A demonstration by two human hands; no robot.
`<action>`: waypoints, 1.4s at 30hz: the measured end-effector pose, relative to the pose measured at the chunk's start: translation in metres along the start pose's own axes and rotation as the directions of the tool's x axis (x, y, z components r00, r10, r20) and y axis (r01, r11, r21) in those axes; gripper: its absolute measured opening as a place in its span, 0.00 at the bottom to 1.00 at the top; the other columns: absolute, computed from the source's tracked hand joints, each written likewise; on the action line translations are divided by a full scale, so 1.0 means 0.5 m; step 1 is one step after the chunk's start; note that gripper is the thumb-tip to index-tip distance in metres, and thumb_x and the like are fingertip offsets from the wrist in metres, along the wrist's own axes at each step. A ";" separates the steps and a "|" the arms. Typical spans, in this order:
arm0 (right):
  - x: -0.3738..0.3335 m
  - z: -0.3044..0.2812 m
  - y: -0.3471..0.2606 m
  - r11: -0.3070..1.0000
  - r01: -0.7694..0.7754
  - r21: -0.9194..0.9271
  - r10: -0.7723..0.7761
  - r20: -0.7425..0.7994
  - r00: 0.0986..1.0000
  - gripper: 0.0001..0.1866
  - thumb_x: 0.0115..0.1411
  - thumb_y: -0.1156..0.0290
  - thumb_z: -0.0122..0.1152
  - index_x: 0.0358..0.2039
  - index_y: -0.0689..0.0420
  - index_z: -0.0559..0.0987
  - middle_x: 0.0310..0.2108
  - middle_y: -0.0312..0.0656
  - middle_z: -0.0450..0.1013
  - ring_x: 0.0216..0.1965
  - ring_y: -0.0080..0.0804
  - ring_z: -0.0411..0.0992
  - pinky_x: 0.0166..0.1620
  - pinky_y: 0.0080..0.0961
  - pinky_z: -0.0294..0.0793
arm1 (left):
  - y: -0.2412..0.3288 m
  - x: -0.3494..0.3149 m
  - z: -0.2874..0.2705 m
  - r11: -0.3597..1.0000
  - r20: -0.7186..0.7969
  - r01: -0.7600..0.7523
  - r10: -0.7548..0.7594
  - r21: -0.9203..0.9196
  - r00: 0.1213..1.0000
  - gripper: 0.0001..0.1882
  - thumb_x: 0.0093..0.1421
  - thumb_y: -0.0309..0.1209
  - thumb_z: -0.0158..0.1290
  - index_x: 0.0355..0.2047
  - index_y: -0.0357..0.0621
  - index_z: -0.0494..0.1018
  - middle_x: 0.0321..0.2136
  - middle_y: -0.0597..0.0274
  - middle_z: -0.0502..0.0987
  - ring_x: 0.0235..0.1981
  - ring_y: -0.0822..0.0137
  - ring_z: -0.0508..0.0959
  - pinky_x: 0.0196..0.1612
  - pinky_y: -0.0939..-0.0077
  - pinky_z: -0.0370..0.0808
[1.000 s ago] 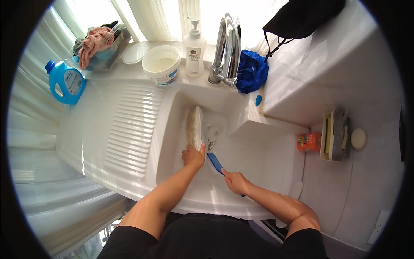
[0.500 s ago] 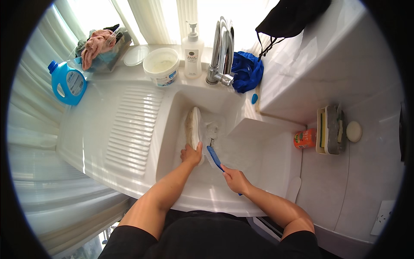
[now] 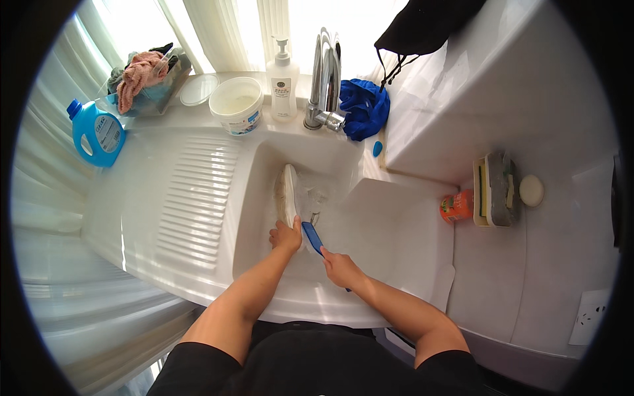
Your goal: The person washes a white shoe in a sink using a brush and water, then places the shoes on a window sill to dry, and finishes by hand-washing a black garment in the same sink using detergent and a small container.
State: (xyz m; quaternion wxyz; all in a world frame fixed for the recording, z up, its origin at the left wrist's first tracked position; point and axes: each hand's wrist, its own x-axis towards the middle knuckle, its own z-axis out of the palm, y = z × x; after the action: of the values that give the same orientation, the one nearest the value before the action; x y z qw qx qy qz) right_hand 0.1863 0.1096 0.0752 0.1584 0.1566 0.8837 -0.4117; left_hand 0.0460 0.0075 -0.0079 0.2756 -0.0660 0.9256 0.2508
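Note:
A light-coloured shoe point(image 3: 286, 197) rests on its side in the white sink point(image 3: 396, 247), toe pointing away from me. My left hand point(image 3: 285, 235) is closed around its near end. My right hand point(image 3: 342, 269) grips the handle of a blue scrubbing brush point(image 3: 312, 238). The brush head lies just right of the shoe's near end, close to my left fingers, with its flat back turned up. I cannot tell whether its bristles touch the shoe. Shallow, cloudy water with some foam lies around them, and the drain point(image 3: 315, 216) shows beyond the brush.
A ribbed washboard point(image 3: 198, 204) flanks the sink on the left. Behind stand a chrome faucet point(image 3: 323, 86), a pump bottle point(image 3: 282, 86), a white tub point(image 3: 236, 109) and a blue cloth point(image 3: 364, 109). A blue detergent jug point(image 3: 98, 135) is far left; an orange can point(image 3: 457, 206) stands right.
The whole view has shifted slightly, moving the scene left. The brush has turned over in my right hand, showing more of its back. My left hand keeps its hold on the shoe.

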 end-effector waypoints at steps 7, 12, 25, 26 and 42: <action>-0.044 0.005 0.057 0.989 0.073 -0.128 -0.070 0.023 0.997 0.22 0.61 0.69 0.45 0.57 0.55 0.66 0.30 0.54 0.74 0.33 0.54 0.72 0.39 0.40 0.71 | -0.021 0.025 -0.012 1.000 0.121 0.006 -0.005 -0.008 0.993 0.45 0.54 0.65 0.39 0.60 0.42 0.52 0.54 0.34 0.58 0.55 0.38 0.60 0.55 0.48 0.60; -0.046 -0.102 0.078 0.900 -0.436 0.018 0.435 0.013 0.900 0.21 0.61 0.68 0.44 0.55 0.54 0.68 0.27 0.51 0.74 0.31 0.44 0.73 0.38 0.34 0.71 | -0.004 0.009 -0.020 0.999 0.101 0.053 -0.053 -0.002 0.993 0.45 0.53 0.68 0.38 0.60 0.47 0.56 0.53 0.36 0.61 0.54 0.40 0.63 0.56 0.53 0.61; -0.004 -0.023 0.043 0.959 -0.233 -0.160 0.236 0.001 0.972 0.20 0.60 0.70 0.44 0.54 0.59 0.67 0.31 0.56 0.73 0.35 0.54 0.72 0.39 0.43 0.71 | -0.007 0.015 -0.016 0.999 0.106 0.044 -0.042 -0.025 0.993 0.42 0.54 0.64 0.42 0.60 0.46 0.54 0.53 0.35 0.61 0.54 0.39 0.62 0.56 0.52 0.60; -0.006 -0.031 0.044 0.966 -0.214 -0.142 0.213 -0.021 0.977 0.20 0.60 0.70 0.44 0.54 0.59 0.67 0.31 0.56 0.73 0.35 0.54 0.72 0.39 0.43 0.71 | -0.010 0.020 -0.015 0.999 0.107 0.052 -0.051 -0.014 0.993 0.42 0.55 0.63 0.41 0.60 0.46 0.54 0.53 0.36 0.62 0.54 0.39 0.63 0.55 0.52 0.61; 0.025 -0.174 -0.051 0.984 -0.175 0.037 0.144 0.417 0.898 0.22 0.61 0.68 0.44 0.56 0.50 0.68 0.25 0.48 0.72 0.28 0.40 0.70 0.34 0.33 0.70 | 0.048 -0.020 -0.126 0.918 0.253 0.205 -0.121 -0.340 0.960 0.53 0.34 0.51 0.68 0.54 0.32 0.56 0.48 0.46 0.69 0.46 0.48 0.73 0.44 0.46 0.70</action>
State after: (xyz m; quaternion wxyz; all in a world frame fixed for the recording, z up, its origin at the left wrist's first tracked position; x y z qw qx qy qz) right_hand 0.1514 0.1636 0.1406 0.3686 0.1435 0.7988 -0.4533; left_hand 0.0181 -0.0034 0.0531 0.3824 -0.1642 0.8169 0.3994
